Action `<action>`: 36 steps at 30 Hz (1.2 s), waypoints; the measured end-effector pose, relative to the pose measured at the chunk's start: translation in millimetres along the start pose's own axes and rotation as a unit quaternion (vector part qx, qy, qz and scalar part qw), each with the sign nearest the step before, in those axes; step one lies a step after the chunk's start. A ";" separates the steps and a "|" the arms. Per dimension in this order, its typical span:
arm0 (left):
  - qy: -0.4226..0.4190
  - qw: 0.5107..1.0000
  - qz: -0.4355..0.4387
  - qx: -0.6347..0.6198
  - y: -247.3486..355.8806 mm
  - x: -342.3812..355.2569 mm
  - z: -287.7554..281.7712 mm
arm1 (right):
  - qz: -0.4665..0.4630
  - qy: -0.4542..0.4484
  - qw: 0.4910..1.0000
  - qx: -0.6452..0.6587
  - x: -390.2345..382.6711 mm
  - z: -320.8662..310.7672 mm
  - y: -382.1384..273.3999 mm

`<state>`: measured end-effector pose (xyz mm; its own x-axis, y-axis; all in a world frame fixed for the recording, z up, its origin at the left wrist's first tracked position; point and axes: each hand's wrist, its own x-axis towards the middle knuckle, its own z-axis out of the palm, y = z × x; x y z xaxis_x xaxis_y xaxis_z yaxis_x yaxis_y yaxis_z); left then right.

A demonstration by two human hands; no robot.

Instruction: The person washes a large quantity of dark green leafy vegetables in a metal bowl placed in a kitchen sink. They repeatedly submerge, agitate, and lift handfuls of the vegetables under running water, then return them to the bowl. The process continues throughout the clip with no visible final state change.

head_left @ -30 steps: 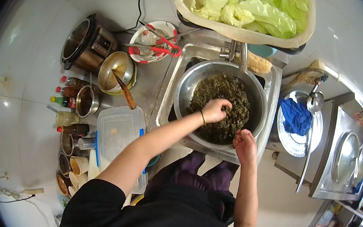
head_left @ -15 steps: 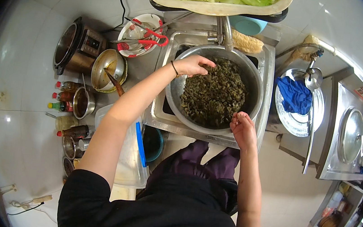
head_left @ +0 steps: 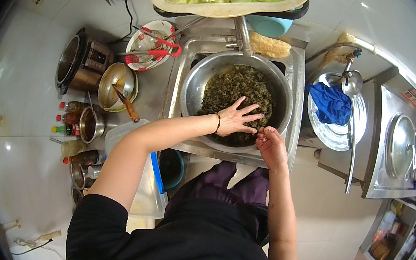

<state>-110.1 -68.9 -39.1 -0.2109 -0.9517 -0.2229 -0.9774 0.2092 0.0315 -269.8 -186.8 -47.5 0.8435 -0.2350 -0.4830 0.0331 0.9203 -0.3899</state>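
A large steel bowl [head_left: 196, 85] of chopped dark greens [head_left: 232, 81] sits in the steel sink [head_left: 175, 102] beneath the tap. My left hand [head_left: 236, 119] is spread palm-down over the lower part of the greens, fingers apart and holding nothing. Just right of it, at the bowl's lower-right rim, my right hand [head_left: 271, 145] has its fingers curled; whatever is between them is too small to make out. Above the tap stands a cream basket [head_left: 191, 8] of pale lettuce, with a turquoise bowl [head_left: 267, 27] under its right end.
Left are a cooker [head_left: 84, 63], a pan [head_left: 109, 86], tongs in a bowl [head_left: 161, 49], bottles [head_left: 72, 118] and a lidded plastic container [head_left: 154, 206]. Right are a blue cloth on a tray [head_left: 330, 106], a ladle [head_left: 351, 82] and a steel unit with round lids [head_left: 399, 145].
My left hand lifted toward the bowl's upper left, then came down and right, now spread beside my right hand. The head view shifted, and more of the bowl's greens showed.
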 end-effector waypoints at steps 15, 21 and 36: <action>0.061 0.988 -0.096 -0.103 -69.1 49.4 22.2 | 0.001 0.031 1.000 -0.005 -1.6 2.3 0.8; 0.040 0.917 -0.273 -0.289 -111.2 39.5 -11.2 | -0.001 0.024 1.000 -0.005 -1.2 1.7 2.8; -0.035 0.651 -0.393 -0.649 -123.6 -6.5 -68.4 | 0.002 0.008 1.000 0.019 0.0 -0.2 3.2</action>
<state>10.9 -103.9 25.1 0.3188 -0.6283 -0.7096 0.0165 -0.7449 0.6670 -269.8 -184.0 -48.8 0.8353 -0.2358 -0.4967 0.0499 0.9322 -0.3585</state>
